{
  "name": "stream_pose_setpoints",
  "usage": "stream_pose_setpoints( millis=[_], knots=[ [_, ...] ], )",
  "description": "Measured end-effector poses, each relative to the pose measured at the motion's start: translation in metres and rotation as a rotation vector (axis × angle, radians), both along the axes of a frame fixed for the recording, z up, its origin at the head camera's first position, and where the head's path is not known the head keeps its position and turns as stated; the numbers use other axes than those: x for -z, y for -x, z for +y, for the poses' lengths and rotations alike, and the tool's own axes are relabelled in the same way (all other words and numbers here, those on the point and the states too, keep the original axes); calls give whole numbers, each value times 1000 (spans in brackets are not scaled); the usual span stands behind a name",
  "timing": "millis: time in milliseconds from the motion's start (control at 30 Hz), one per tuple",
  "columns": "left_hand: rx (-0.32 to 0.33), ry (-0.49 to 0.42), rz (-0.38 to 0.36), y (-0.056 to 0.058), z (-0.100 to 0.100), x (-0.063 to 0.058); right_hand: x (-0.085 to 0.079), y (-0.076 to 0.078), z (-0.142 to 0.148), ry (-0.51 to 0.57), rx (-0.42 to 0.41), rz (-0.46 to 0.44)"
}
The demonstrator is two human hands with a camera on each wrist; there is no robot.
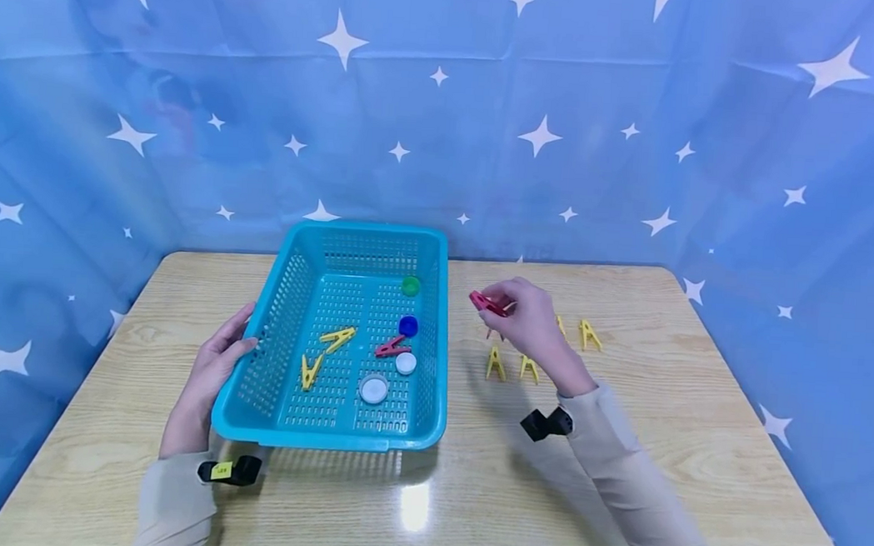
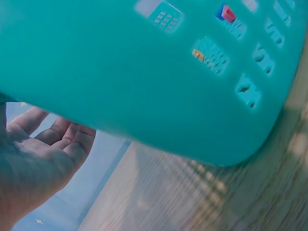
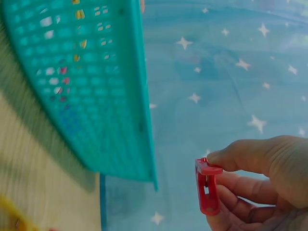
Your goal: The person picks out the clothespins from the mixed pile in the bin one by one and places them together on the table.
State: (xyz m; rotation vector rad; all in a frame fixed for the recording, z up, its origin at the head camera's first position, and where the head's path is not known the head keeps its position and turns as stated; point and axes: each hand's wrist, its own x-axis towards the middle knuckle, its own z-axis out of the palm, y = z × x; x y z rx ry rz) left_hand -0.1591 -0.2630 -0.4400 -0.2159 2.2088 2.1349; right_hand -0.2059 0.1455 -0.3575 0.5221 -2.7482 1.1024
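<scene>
A blue-green plastic basket (image 1: 440,407) stands on the table, with two yellow clothespins (image 1: 339,339), a red one and several round caps (image 1: 408,326) in it. My left hand (image 1: 220,356) grips its left rim, the thumb at the rim's edge; in the left wrist view the fingers (image 2: 79,139) curl beneath the rim. My right hand (image 1: 528,316) pinches a red clothespin (image 3: 208,190) between thumb and fingers, held up just right of the basket. On the table below that hand lie several yellow clothespins (image 1: 496,363), partly hidden by it.
Part of another red clothespin (image 1: 495,334) shows under the right hand. A blue cloth with white stars (image 1: 539,136) hangs behind and beside the wooden table (image 1: 696,456). The basket's right wall stands between its inside and the loose clothespins.
</scene>
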Motion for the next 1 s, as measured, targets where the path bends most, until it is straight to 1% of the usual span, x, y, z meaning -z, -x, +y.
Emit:
stream_pose_setpoints(
  millis=[167,333,567,700,833,1000],
  knots=[
    [10,-12,16,-1,0,1,8,-8,25,-17,50,-10],
    [11,-19,25,-2,0,1,18,-12,49,-17,106,-25],
    [2,-13,31,-1,0,2,39,-14,77,-47,172,7],
    [5,-15,38,0,0,1,52,-17,90,-60,203,3],
    [10,-19,35,0,0,0,66,-21,100,-68,238,-24],
    [9,-19,29,-1,0,1,82,-23,108,-71,269,-85]
  ],
)
